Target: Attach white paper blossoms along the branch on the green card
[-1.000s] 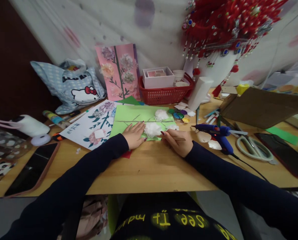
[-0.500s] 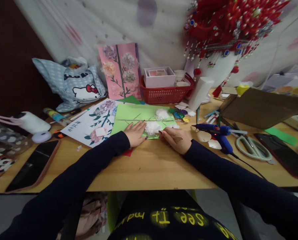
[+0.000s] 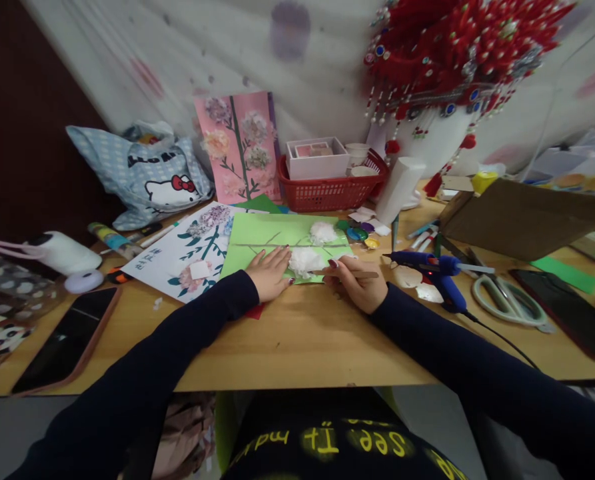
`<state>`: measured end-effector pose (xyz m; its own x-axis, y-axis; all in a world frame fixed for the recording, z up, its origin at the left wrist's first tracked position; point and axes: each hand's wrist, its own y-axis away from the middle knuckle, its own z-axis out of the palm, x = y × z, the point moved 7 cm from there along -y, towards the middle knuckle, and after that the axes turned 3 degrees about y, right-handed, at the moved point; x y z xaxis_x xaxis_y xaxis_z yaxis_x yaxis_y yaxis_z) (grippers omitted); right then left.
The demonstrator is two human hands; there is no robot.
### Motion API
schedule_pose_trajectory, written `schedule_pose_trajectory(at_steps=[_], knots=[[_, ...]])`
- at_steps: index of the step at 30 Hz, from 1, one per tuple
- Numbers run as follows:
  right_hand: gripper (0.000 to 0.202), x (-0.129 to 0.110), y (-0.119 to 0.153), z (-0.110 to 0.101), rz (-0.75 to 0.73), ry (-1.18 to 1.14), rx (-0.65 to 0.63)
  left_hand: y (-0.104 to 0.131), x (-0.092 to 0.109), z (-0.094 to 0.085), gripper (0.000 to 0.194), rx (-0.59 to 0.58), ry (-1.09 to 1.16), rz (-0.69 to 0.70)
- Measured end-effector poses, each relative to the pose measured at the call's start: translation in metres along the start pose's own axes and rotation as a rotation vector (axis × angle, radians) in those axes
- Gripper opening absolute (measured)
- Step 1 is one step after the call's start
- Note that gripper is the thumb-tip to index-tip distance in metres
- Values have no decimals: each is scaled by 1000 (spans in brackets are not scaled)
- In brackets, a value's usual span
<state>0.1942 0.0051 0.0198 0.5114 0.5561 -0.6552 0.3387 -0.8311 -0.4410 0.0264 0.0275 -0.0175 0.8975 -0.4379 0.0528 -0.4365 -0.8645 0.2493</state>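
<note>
A pale, spotted curtain (image 3: 217, 47) is hanging behind a crowded wooden worktop (image 3: 287, 360), where a green sheet (image 3: 247, 227) is lying in front of the person, bearing a dark stem and white tufts. The left hand (image 3: 269, 275) is spreading flat over the sheet's near edge, its grip released, its fingers lying just beside the nearer white tuft (image 3: 304, 261). The right hand (image 3: 360, 283) is pinching a thin brown stick (image 3: 364, 274) in its grip, and the stick is pointing at that tuft; whether its end is touching, the view is not showing clearly. The farther white tuft (image 3: 323, 232) is sitting just beyond the stem.

The tuft is looking soft and loose, so too hard a push from the stick could be tearing or dragging it out of place. Only the left hand seems to be pinning the sheet; if its pressure is slackening, the paper could be skidding. A blue glue gun (image 3: 430, 263) is lying beside the right hand, a red light glowing and its nozzle facing that way: a careless sideways swing could be meeting a hot tip. Small paint pots (image 3: 357, 233) are crowding the sheet's far right corner, where a knock could be smearing colour.
</note>
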Motion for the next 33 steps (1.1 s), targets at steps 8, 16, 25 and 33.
schedule_pose_trajectory(at_steps=[8,16,25,33], knots=[[48,-13,3,4,-209,274,-30,0,2,0,65,-2,-6,4],[48,-10,9,8,-325,365,16,0,2,0,65,5,2,3],[40,-45,16,26,-681,542,-134,1,4,-2,64,3,2,-1],[31,-41,21,17,-702,460,-83,2,2,0,63,38,-19,15]])
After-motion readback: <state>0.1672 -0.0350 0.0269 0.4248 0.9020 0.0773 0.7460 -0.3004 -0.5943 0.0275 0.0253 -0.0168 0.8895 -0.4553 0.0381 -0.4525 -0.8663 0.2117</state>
